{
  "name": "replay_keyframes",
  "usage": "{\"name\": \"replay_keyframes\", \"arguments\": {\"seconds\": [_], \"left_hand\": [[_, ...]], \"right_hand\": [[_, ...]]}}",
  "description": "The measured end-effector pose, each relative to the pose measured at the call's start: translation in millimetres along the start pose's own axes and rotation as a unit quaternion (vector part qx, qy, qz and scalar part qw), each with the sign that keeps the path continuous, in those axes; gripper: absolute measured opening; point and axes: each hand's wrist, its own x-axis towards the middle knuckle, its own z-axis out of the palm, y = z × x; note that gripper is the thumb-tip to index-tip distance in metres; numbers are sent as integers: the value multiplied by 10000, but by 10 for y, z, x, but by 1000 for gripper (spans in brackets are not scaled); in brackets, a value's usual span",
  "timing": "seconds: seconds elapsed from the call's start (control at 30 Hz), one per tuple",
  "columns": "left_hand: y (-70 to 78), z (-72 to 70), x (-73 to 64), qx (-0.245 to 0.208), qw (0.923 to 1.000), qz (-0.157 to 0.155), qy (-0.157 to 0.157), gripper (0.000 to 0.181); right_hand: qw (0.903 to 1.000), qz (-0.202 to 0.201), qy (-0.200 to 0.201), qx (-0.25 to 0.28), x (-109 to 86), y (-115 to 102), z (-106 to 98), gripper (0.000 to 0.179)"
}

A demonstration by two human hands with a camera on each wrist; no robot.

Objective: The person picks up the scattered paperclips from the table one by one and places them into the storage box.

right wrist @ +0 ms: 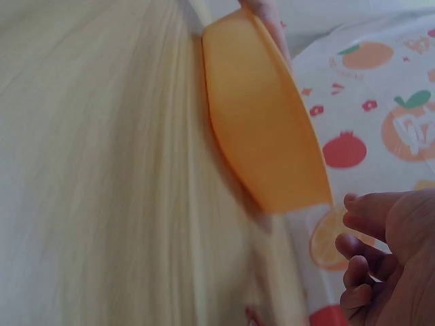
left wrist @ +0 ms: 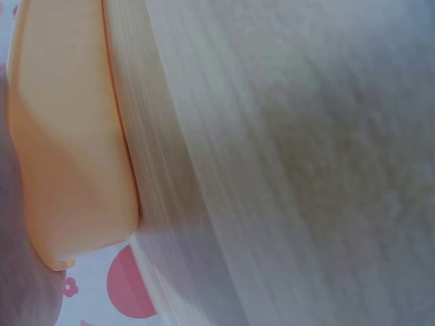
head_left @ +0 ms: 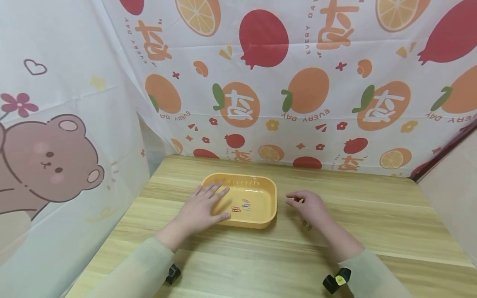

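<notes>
A yellow plastic tray stands on the table, with several coloured paper clips lying on its floor. Spread over the tray's left side is my left hand, fingers reaching over the rim and thumb along the near edge. To the right of the tray, my right hand is raised with thumb and forefinger together. They pinch a tiny orange-yellow paper clip, mostly hidden by the fingertips. More paper clips lie on the table under the right wrist. In the right wrist view, the other right-hand fingers are curled.
The wood-grain table ends at the back against a fruit-print cloth. Another cloth with a bear hangs on the left. Dark wrist cameras sit below both sleeves.
</notes>
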Motion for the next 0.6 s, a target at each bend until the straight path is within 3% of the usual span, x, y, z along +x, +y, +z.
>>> {"name": "replay_keyframes", "arguments": {"seconds": [0.4, 0.6], "left_hand": [[-20, 19, -1, -33, 10000, -26, 43, 82], [-21, 30, 4, 11, 10000, -20, 41, 82]], "right_hand": [[9995, 238, -5, -221, -142, 506, -228, 30], [9986, 376, -21, -366, -186, 645, -307, 31]]}}
